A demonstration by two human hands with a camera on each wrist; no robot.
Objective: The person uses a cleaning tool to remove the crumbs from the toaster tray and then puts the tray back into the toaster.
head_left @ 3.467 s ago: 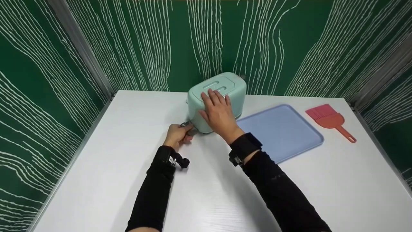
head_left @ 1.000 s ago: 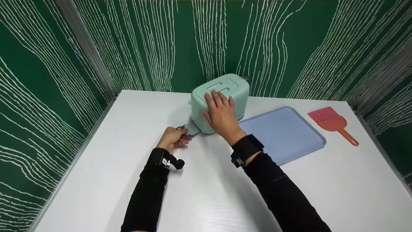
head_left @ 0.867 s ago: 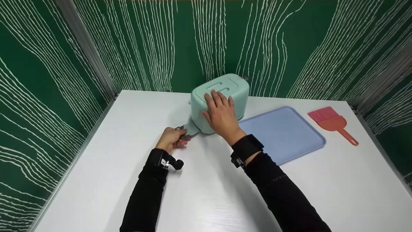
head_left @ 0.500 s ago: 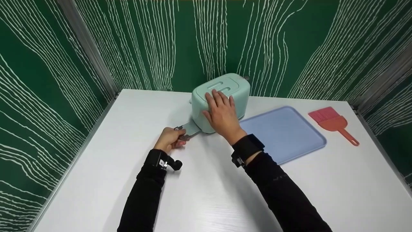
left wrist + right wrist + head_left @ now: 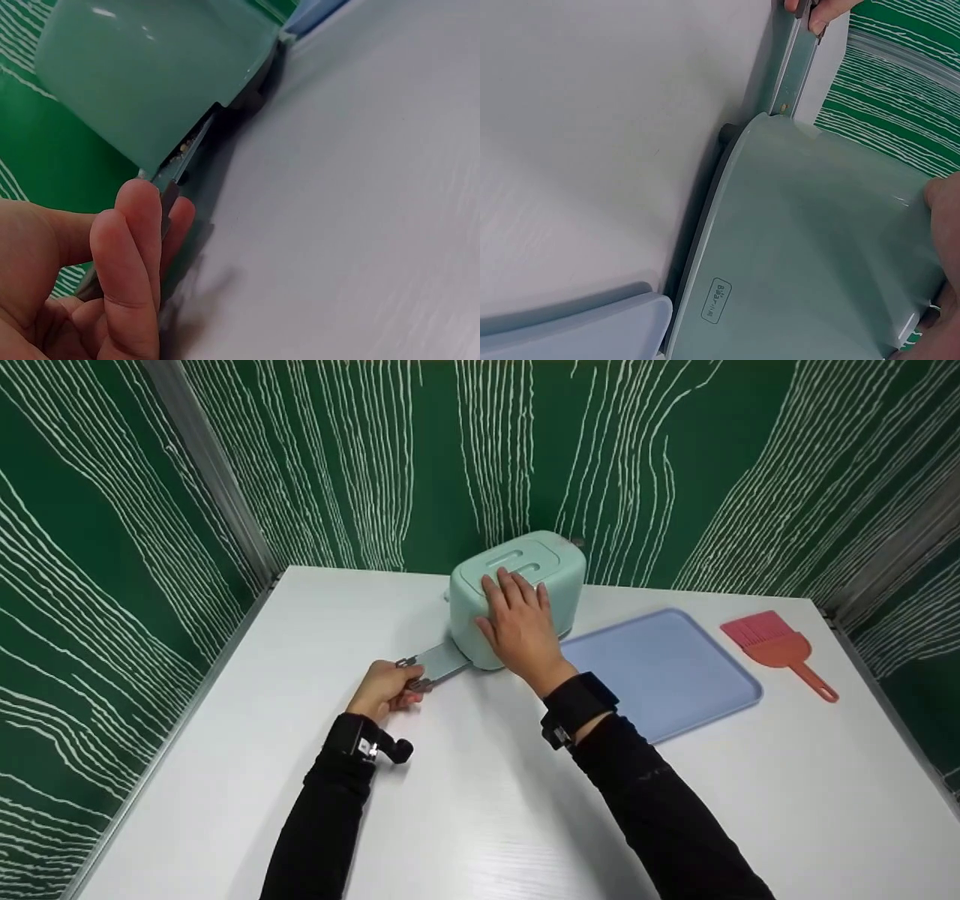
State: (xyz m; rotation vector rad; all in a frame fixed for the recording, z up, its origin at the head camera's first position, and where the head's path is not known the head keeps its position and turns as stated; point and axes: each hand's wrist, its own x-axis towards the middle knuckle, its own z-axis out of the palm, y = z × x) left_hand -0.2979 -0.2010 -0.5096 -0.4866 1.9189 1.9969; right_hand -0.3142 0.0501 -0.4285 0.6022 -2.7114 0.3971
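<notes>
A mint-green toaster (image 5: 480, 619) stands at the back of the table, its top slots covered by a lid (image 5: 540, 553). My left hand (image 5: 381, 686) pinches the dark end of the crumb tray (image 5: 444, 662), which sticks out from the toaster's lower left end. Crumbs (image 5: 184, 148) show in the tray, just inside the opening, in the left wrist view. The tray's inner part is hidden in the toaster. My right hand (image 5: 523, 630) rests on the toaster's top edge and front side, fingers extended over the lid.
To the toaster's right lies a flat blue tray (image 5: 660, 675), close to its base. Farther right is a small orange dustpan (image 5: 780, 645) with a pink brush (image 5: 756, 626) on it. A green wall (image 5: 427, 472) with white lines rises behind the white table (image 5: 465, 810).
My left hand has drawn the crumb tray farther out of the toaster, toward the left and front. The right hand has stayed on the toaster, which has kept its place.
</notes>
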